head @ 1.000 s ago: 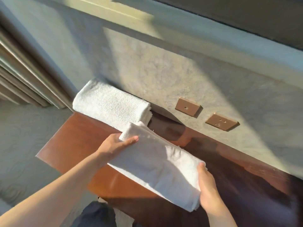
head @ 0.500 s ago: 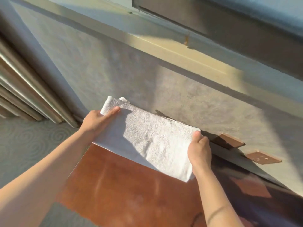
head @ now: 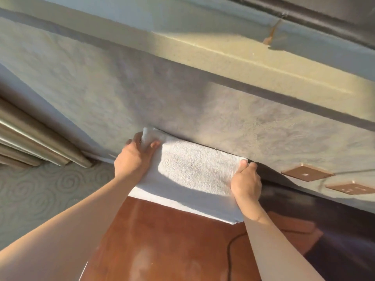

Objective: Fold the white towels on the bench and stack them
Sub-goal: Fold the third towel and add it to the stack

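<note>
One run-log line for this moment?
left hand: grips folded towel | right hand: grips towel | towel: at wall end of bench | release: not yet

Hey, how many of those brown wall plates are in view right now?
2. Both are on the wall at right: one wall plate just past the right hand, the other plate farther right and lower.

Folded towel (head: 192,171): lower layers under left hand (head: 134,159) and right hand (head: 246,183) hidden; count unclear. Black cable (head: 230,254) below right hand cut by bottom edge.
</note>
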The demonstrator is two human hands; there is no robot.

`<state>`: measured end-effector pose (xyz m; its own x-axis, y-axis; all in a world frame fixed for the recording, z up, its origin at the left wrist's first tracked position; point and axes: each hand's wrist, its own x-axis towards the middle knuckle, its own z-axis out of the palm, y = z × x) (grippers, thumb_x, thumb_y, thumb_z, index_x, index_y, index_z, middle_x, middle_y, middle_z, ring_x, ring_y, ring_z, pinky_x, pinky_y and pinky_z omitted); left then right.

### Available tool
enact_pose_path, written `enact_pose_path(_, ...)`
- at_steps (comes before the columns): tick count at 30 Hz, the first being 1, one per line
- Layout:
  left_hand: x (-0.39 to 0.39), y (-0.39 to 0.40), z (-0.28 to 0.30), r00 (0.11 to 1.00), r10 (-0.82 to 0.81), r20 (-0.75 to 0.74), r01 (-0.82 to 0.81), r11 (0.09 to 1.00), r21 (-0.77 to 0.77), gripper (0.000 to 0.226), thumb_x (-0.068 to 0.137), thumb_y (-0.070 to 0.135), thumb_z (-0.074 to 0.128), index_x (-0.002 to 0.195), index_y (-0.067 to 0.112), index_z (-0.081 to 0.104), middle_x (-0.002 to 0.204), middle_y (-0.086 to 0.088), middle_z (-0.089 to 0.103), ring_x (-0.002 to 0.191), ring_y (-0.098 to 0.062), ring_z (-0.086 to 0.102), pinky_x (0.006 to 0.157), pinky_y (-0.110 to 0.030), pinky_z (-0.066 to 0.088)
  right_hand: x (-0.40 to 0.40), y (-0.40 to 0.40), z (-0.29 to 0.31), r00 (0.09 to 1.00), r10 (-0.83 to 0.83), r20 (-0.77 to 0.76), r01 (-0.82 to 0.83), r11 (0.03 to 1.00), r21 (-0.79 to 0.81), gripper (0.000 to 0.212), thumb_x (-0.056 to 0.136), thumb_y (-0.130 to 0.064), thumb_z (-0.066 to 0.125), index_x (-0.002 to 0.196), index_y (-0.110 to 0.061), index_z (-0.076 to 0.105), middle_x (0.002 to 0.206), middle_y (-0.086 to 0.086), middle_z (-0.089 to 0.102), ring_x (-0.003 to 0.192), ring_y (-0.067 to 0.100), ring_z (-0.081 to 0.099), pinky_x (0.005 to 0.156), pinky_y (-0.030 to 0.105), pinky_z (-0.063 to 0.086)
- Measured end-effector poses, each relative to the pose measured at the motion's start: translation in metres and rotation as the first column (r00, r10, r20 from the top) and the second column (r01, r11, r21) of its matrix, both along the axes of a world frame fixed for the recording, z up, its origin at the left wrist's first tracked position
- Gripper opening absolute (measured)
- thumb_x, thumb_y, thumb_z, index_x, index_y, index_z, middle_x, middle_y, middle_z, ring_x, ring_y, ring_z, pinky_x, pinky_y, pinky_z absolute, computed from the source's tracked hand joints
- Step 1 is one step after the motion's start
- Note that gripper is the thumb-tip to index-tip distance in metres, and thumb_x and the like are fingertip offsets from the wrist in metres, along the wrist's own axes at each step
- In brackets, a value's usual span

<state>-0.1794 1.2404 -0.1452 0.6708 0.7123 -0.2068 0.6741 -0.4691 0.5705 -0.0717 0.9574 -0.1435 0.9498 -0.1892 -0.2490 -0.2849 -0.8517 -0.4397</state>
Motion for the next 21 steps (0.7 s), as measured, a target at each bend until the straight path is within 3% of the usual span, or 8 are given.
enact_pose_path(2,-0.002,-0.003,-0.001,0.999,-0.025,0.028,0.024,0.998,0.054,0.051,0.086,0.08,0.043,0.121,0.043,0.044,0.103,0.006,0.052,0.098,-0.035,0.064,0.075,-0.04,0.04,0.001,0.002,-0.003,1.0,-0.02,0.0,0.02,0.999,-0.027,0.047,0.109,-0.043,0.018,0.122,-0.007,0.045,0.115,0.026,0.065,0.107,0.046,0.061,0.075,0.042,0.033)
enact_pose_path(4,-0.003,-0.003,0.002,0.998,-0.041,0.046,0.033,0.986,0.162,0.047,0.09,0.073,0.048,0.121,0.037,0.051,0.111,-0.001,0.057,0.097,-0.038,0.064,0.077,-0.042,0.042,0.001,0.003,-0.002,1.0,-0.011,0.003,0.012,0.997,-0.074,0.046,0.109,-0.043,0.018,0.123,-0.009,0.045,0.113,0.025,0.066,0.105,0.045,0.062,0.075,0.042,0.034)
enact_pose_path(6,-0.004,-0.003,0.009,0.978,-0.112,0.175,0.06,0.959,0.277,0.043,0.093,0.06,0.058,0.119,0.024,0.059,0.116,-0.01,0.06,0.102,-0.041,0.058,0.085,-0.046,0.042,-0.002,0.001,0.003,0.999,0.01,0.035,-0.006,0.992,-0.128,0.042,0.109,-0.042,0.02,0.118,-0.009,0.045,0.109,0.023,0.068,0.101,0.044,0.064,0.073,0.042,0.034)
enact_pose_path(9,-0.001,-0.002,0.022,0.888,-0.227,0.4,0.141,0.962,0.234,0.031,0.096,0.047,0.062,0.111,0.022,0.052,0.091,0.002,0.059,0.087,-0.038,0.059,0.072,-0.036,0.039,-0.007,-0.003,0.009,0.99,0.042,0.138,-0.019,0.987,-0.161,0.035,0.109,-0.038,0.022,0.113,-0.01,0.043,0.105,0.02,0.07,0.097,0.043,0.065,0.07,0.041,0.033)
enact_pose_path(11,0.008,0.0,0.023,0.916,-0.211,0.342,0.16,0.972,0.171,0.031,0.097,0.052,0.059,0.108,0.027,0.044,0.078,0.01,0.054,0.074,-0.039,0.061,0.063,-0.034,0.037,-0.01,-0.005,0.011,0.979,0.033,0.199,-0.003,0.988,-0.153,0.033,0.109,-0.038,0.023,0.112,-0.011,0.042,0.105,0.019,0.07,0.096,0.043,0.065,0.07,0.042,0.033)
enact_pose_path(14,0.023,0.004,0.015,0.976,-0.174,0.133,0.155,0.978,0.138,0.035,0.095,0.066,0.047,0.093,0.034,0.032,0.062,0.012,0.044,0.065,-0.034,0.053,0.06,-0.036,0.036,-0.007,-0.001,0.011,0.974,0.009,0.228,0.023,0.99,-0.138,0.034,0.109,-0.038,0.025,0.112,-0.01,0.043,0.109,0.021,0.068,0.098,0.045,0.065,0.074,0.045,0.039)
enact_pose_path(17,0.027,0.004,0.009,0.986,-0.15,0.079,0.135,0.977,0.167,0.04,0.094,0.07,0.044,0.087,0.034,0.027,0.06,0.013,0.04,0.06,-0.026,0.041,0.059,-0.036,0.033,0.001,0.003,0.007,0.991,-0.018,0.133,0.037,0.99,-0.139,0.037,0.109,-0.041,0.023,0.115,-0.011,0.044,0.114,0.02,0.068,0.103,0.045,0.064,0.076,0.045,0.037)
enact_pose_path(21,0.021,0.004,0.01,0.996,-0.055,0.068,0.052,0.997,0.051,0.047,0.088,0.075,0.049,0.085,0.03,0.037,0.064,0.012,0.049,0.063,-0.026,0.049,0.06,-0.035,0.036,0.005,0.001,0.009,1.0,-0.017,0.008,0.018,0.987,-0.161,0.041,0.109,-0.043,0.019,0.12,-0.013,0.045,0.116,0.02,0.068,0.107,0.043,0.063,0.076,0.042,0.032)
